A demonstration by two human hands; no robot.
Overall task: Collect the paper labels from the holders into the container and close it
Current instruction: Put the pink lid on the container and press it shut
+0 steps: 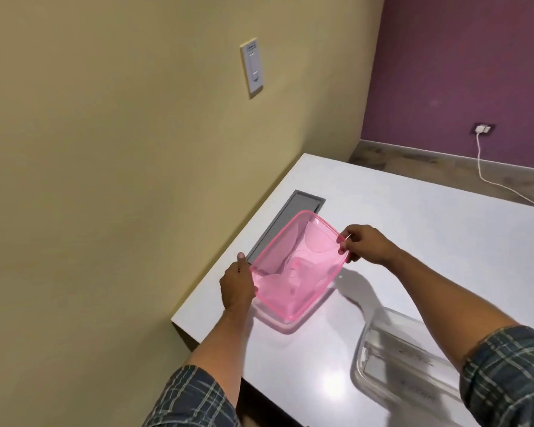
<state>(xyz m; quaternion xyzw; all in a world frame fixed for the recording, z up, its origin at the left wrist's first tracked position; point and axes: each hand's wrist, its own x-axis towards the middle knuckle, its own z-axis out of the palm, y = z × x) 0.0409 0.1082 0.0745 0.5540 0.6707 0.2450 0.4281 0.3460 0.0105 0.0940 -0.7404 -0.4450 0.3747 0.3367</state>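
A translucent pink lid (293,266) is held tilted just above the white table (429,217). My left hand (236,286) grips its near-left edge, and my right hand (363,243) pinches its far-right corner. Beneath the lid lies a clear container (278,322), mostly hidden by the lid, and its contents cannot be made out. At the lower right stands a clear plastic container (392,359) with white paper labels bearing handwriting (413,362) inside it.
A grey cable hatch (285,224) is set into the table by the yellow wall. The table's left edge runs close to my left hand. A wall switch, a socket and a white cable on the floor are far off.
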